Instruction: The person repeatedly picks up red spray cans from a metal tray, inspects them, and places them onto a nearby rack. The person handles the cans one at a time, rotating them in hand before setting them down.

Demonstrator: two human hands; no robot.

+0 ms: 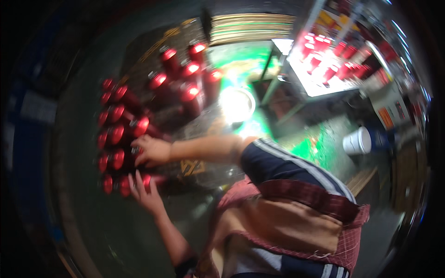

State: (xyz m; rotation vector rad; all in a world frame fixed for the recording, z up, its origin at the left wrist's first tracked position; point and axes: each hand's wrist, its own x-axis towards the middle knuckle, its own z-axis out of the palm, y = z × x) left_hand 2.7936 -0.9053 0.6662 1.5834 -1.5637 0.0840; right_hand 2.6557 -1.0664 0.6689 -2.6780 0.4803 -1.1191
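Glossy red metal cylinders with narrow necks stand close together in rows at the left, one of them a red cylinder (pixel 117 134) in the middle of the group. My right hand (pixel 155 150) reaches across from the right, its fingers curled round the grey neck of a cylinder (pixel 136 150) whose body is mostly hidden. Lower down, my left hand (pixel 148 197) has its fingers spread beside a red cylinder (pixel 146 180) at the near end of the rows. The fingers appear to touch it. Motion blurs both hands slightly.
Several more red cylinders (pixel 191 91) stand farther back on a dark surface with yellow markings (pixel 192 167). At the right, a brightly lit table (pixel 320 88) carries red cylinders. A white bucket (pixel 358 141) lies near it. Stacked flat boards (pixel 252 28) are at the back.
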